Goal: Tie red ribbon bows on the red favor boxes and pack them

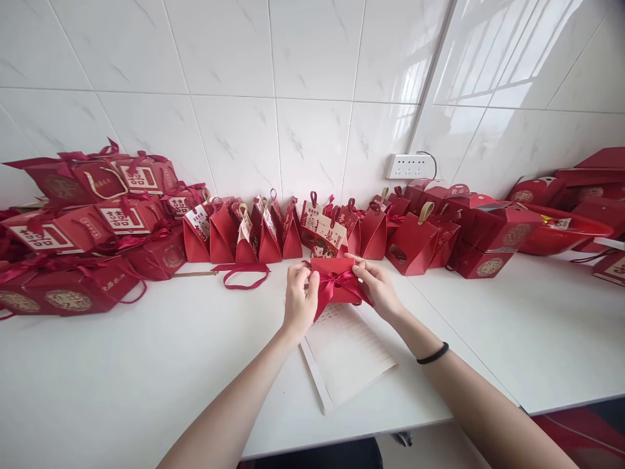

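A small red gift box (325, 266) with a dark red ribbon bow (336, 281) on its near face is held up between my two hands. My left hand (299, 296) has thumb and fingers closed at the box's left edge. On the opposite side, my right hand (378, 285) pinches its upper right corner. Below the box lies an open notebook (349, 361) with faint writing on its page. Just behind stand several red gift boxes with loop handles and printed tags, one tag (328, 236) showing a cartoon figure.
Stacked red boxes (88, 231) fill the left side of the white table (146, 378). More red boxes (493, 234) and a red bowl (547, 244) stand at the right. A loose ribbon (247, 284) lies left of my hands. A power strip (410, 167) is by the tiled wall.
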Tool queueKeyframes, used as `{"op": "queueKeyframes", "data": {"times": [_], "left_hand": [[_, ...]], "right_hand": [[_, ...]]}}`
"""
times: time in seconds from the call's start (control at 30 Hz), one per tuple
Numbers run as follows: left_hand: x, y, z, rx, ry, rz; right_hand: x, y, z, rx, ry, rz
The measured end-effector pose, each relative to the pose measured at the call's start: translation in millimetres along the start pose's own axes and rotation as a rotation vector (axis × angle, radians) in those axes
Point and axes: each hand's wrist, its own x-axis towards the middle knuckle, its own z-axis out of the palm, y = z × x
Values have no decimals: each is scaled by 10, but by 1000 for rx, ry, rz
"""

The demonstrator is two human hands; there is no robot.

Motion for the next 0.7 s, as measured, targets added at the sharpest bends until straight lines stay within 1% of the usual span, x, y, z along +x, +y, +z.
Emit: {"op": "queueKeyframes", "data": {"times": [0.1, 0.27, 0.43, 0.53, 0.63, 0.7], "left_hand": [[1, -24, 24, 28, 34, 11], [5, -43, 58, 10, 69, 15], [15, -31, 9, -57, 58, -44], [46, -43, -36, -186, 55, -136], [83, -67, -68, -360, 47, -283], [98, -81, -78, -445, 42, -332]], "right_hand": [[6, 14, 4, 23, -25, -15], [22, 49, 7, 56, -60, -6], [27, 35, -19, 163, -99, 77], [24, 16, -30, 190, -115, 116], [22, 19, -31, 212, -103, 116], [24, 30, -29, 231, -98, 108]]}}
